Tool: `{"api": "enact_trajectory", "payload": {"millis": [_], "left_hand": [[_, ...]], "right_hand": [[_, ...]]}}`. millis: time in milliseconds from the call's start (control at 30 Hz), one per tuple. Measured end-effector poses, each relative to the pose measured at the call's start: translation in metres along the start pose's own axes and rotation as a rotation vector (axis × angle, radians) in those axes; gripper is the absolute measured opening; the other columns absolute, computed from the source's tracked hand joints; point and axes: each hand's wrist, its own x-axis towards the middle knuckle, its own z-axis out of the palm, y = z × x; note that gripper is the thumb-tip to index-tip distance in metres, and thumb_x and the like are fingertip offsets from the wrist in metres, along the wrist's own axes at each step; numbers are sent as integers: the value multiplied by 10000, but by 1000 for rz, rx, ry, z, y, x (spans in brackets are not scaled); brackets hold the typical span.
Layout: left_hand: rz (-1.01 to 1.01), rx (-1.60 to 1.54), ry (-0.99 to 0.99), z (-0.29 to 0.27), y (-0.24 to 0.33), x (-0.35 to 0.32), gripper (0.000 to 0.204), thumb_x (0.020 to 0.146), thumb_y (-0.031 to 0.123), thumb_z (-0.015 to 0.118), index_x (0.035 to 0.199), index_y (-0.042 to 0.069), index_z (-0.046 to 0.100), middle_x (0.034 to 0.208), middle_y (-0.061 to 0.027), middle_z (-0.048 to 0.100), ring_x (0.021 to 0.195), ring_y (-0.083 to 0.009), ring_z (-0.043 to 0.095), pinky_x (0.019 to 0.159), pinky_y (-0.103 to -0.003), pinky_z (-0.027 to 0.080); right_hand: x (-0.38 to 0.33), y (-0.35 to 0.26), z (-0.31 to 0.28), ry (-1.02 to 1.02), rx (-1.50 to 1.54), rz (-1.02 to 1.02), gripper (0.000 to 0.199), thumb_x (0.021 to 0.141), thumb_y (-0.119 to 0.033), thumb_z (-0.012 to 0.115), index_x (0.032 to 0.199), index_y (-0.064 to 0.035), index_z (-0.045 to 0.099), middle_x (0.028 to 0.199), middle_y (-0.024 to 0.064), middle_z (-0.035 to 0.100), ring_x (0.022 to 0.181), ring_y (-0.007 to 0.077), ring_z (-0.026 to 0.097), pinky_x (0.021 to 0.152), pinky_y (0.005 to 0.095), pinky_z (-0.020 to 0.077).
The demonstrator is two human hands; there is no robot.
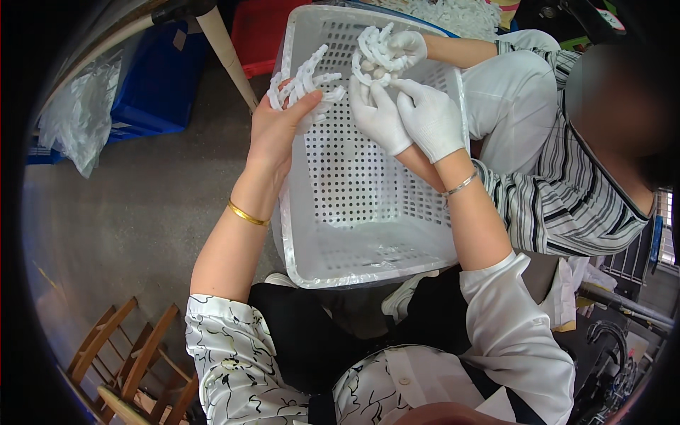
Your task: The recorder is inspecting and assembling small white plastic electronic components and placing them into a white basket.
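Note:
My bare left hand (278,117) is closed around a cluster of branching white plastic pieces (308,81), held over the left side of a white perforated basket (297,212). My right hand (431,120), in a white knit glove, has its fingers bent together. Its fingertips are at the lower edge of a second white plastic cluster (375,46); what they pinch, if anything, is hidden. That cluster is held between the white-gloved hands of a co-worker, one hand (409,51) at its right and the other (379,117) below it, beside mine.
The basket stands in front of my knees, with the co-worker seated at its right. A blue crate (152,85) with clear plastic bags (81,113) is at far left, a red bin (262,32) behind. More white pieces (460,15) lie at the back. Wooden stools (134,354) stand lower left.

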Motion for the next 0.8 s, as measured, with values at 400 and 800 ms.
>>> {"api": "enact_trajectory", "payload": {"millis": [400,800], "left_hand": [[-8,0,-24,-2,-3,0,485,827,46,750,1263,-23,551,1171,-95,656,1031,-165,639,912,-302,505],[-31,1,-32,-4,-5,2,511,815,57,766,1270,-19,547,1184,-99,651,1036,-166,637,914,-302,503]], "right_hand": [[6,-4,-5,-18,-107,-38,254,892,-230,530,1041,-213,735,796,174,685,740,354,669,696,470,535],[2,-7,-12,-36,-100,-19,257,891,-243,529,1037,-213,738,798,175,687,746,354,672,699,471,538]]}}
